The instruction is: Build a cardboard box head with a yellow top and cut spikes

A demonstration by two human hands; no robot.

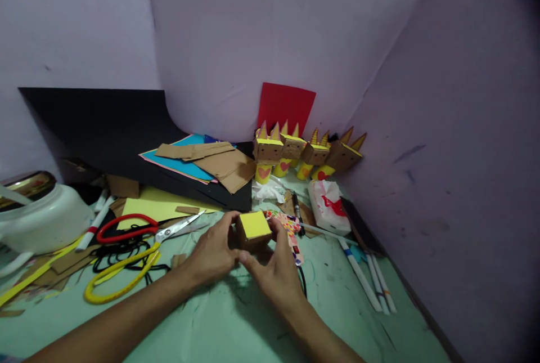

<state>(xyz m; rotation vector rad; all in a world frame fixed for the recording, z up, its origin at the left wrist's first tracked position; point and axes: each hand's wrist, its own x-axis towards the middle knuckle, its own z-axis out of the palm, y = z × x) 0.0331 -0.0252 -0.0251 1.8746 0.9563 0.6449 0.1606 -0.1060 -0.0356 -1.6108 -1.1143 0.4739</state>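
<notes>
Four finished cardboard figures (304, 152) stood well beyond fingers, horns and hearts on. Fifth only yellow-topped cardboard cube (252, 229), no horns, no cup base. Left hand (213, 253) and right hand (276, 270) clamped on cube from both sides. Red-handled scissors (139, 229) left of left fingers, white markers (367, 278) right of right fingers; scraps crowded around.

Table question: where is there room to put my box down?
Bare green table lies between the forearms, and right of the right hand up to the white markers. Crowded: left by the scissors, back by the cardboard figures.
</notes>
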